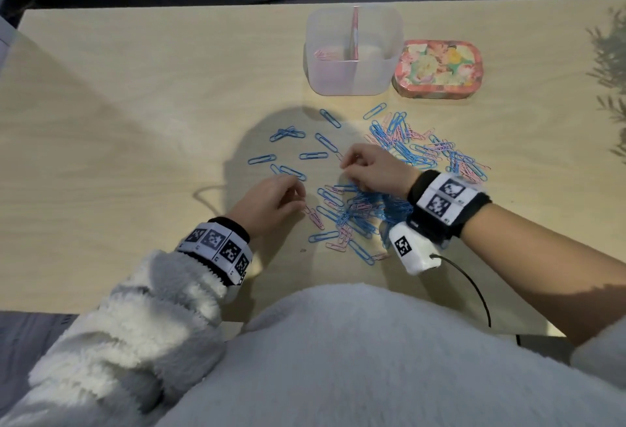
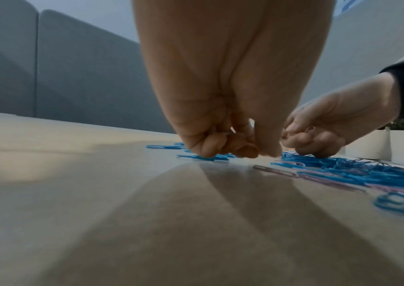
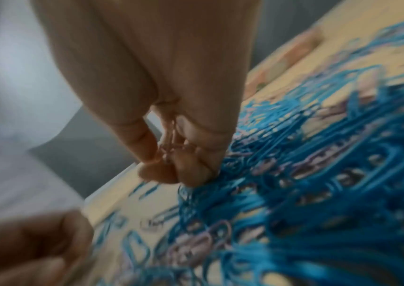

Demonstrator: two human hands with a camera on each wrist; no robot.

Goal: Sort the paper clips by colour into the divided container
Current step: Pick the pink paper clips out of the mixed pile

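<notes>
Sorting has barely begun: the divided container (image 1: 354, 53) holds a few pink clips (image 1: 323, 53) in its left compartment, most clips (image 1: 359, 213) remain on the table (image 1: 135, 121), the right hand (image 1: 371, 169) pinches pink clips, and the curled left hand (image 1: 271, 203) shows no visible load.

No words or numbers can be read anywhere; the wrist bands (image 1: 216, 246) carry only black-and-white square code patterns.

Right-wrist view: paper clips (image 3: 318, 174) beside the right hand (image 3: 171, 116) motion-blurred; left hand (image 3: 24, 251) (lower corner) cropped; its grasp indeterminable in any view.
</notes>
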